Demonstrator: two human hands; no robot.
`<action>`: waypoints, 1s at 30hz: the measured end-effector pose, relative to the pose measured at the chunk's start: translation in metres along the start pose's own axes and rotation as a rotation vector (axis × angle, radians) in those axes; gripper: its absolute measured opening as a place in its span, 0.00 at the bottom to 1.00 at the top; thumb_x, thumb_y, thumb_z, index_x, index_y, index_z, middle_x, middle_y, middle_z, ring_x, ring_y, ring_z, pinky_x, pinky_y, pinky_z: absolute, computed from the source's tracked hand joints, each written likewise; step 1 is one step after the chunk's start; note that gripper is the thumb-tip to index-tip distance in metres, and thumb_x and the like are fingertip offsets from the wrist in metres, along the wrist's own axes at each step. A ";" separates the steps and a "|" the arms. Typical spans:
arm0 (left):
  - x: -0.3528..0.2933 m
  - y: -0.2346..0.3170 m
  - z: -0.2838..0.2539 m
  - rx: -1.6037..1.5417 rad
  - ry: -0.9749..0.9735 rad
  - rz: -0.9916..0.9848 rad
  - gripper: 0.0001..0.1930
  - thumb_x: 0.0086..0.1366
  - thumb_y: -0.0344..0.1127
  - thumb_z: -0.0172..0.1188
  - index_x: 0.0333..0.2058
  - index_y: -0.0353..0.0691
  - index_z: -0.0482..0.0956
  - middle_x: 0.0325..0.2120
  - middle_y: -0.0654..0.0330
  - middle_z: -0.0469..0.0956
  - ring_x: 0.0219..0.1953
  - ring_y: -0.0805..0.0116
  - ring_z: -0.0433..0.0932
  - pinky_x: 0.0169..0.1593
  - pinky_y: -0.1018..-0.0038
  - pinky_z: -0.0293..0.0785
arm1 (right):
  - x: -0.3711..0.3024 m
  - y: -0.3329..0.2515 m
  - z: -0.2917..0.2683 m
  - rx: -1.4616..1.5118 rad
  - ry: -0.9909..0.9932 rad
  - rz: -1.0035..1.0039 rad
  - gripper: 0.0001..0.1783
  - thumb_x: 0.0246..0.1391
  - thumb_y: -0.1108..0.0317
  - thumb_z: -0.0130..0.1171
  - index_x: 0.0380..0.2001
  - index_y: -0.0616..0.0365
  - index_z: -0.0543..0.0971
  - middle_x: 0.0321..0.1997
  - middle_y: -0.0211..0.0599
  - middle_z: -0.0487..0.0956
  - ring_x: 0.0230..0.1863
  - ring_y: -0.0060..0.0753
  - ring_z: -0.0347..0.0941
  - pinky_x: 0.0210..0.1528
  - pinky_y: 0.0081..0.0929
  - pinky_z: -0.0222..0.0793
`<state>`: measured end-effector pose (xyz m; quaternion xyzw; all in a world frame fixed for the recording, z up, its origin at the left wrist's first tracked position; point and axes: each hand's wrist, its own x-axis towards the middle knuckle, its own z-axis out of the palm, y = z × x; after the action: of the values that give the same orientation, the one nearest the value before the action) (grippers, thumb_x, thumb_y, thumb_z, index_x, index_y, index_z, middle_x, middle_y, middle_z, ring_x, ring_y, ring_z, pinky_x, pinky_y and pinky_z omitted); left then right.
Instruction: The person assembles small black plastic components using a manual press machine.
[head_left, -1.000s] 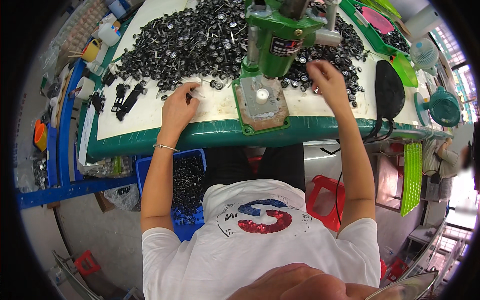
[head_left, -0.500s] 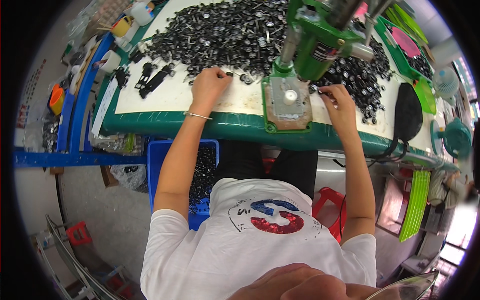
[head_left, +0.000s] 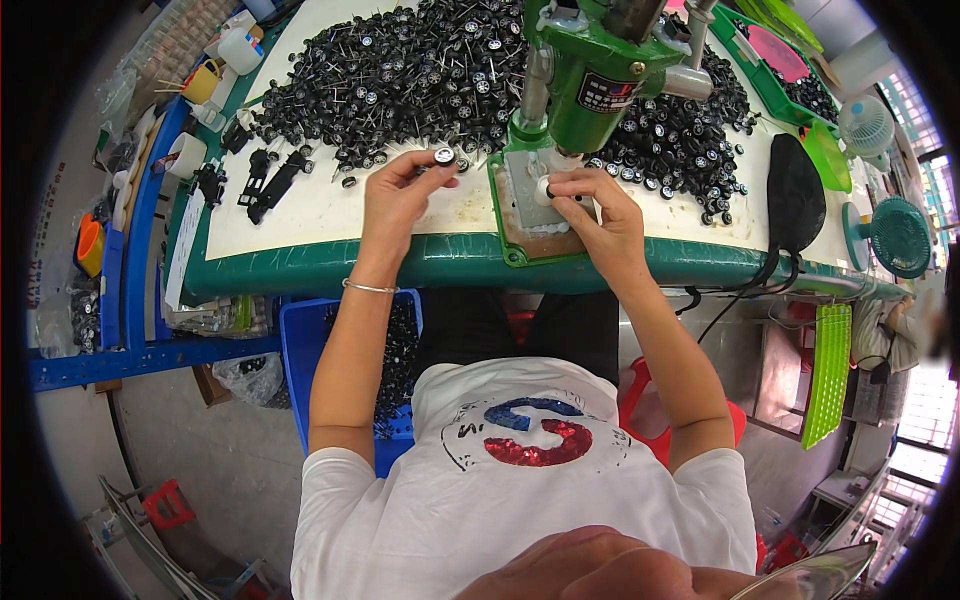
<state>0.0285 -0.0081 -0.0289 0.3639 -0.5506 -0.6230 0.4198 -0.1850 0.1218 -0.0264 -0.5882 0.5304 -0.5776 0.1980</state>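
Observation:
My left hand is closed, pinching a small black toy wheel with a silver hub between thumb and fingertips, just above the white tabletop. My right hand is at the green bench press, its thumb and fingertips pressed together against the white round holder on the press's base plate. Whatever those right fingers grip is too small and covered to make out. The press's ram ends right above these fingers.
A large heap of wheels on axles spreads behind my left hand; loose wheels pile right of the press. Black chassis parts lie at left. A black padded item hangs over the right edge. A blue bin stands below.
My right hand has moved left from the loose wheels to the holder on the press. My left hand has lifted slightly with its wheel, now turned hub-up. The view has shifted a little.

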 end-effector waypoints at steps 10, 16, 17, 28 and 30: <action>-0.007 0.010 0.042 -0.015 -0.202 -0.016 0.07 0.60 0.27 0.61 0.37 0.34 0.81 0.31 0.60 0.82 0.26 0.84 0.76 0.18 0.89 0.53 | 0.005 -0.009 0.004 0.008 -0.070 0.197 0.16 0.50 0.72 0.60 0.44 0.57 0.80 0.45 0.38 0.75 0.48 0.34 0.72 0.52 0.26 0.66; -0.003 0.009 0.060 -0.031 -0.297 0.077 0.08 0.56 0.27 0.65 0.35 0.35 0.83 0.28 0.68 0.80 0.30 0.83 0.73 0.34 0.84 0.68 | 0.009 -0.004 -0.006 0.014 -0.140 0.191 0.16 0.50 0.72 0.61 0.45 0.57 0.80 0.48 0.40 0.74 0.51 0.35 0.71 0.55 0.28 0.64; -0.002 0.009 0.064 -0.031 -0.299 0.080 0.08 0.56 0.27 0.65 0.35 0.35 0.83 0.28 0.68 0.80 0.30 0.83 0.73 0.34 0.84 0.68 | 0.008 -0.002 -0.007 0.012 -0.138 0.188 0.16 0.50 0.72 0.61 0.45 0.57 0.80 0.48 0.40 0.74 0.51 0.35 0.71 0.55 0.28 0.64; 0.003 0.007 0.085 -0.073 -0.328 0.190 0.07 0.54 0.26 0.65 0.33 0.32 0.83 0.30 0.66 0.79 0.30 0.81 0.74 0.35 0.83 0.69 | 0.024 0.002 -0.045 0.254 0.027 0.262 0.25 0.54 0.72 0.58 0.57 0.59 0.70 0.50 0.37 0.76 0.47 0.27 0.74 0.48 0.23 0.70; 0.002 0.009 0.084 -0.064 -0.325 0.180 0.07 0.54 0.26 0.65 0.33 0.32 0.83 0.29 0.66 0.79 0.30 0.81 0.75 0.35 0.83 0.69 | 0.044 -0.009 -0.066 0.255 0.138 0.306 0.22 0.57 0.69 0.55 0.55 0.60 0.71 0.48 0.38 0.77 0.44 0.28 0.76 0.46 0.23 0.70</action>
<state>-0.0485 0.0216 -0.0089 0.1943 -0.6215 -0.6507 0.3907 -0.2503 0.1132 0.0189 -0.4300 0.5484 -0.6421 0.3194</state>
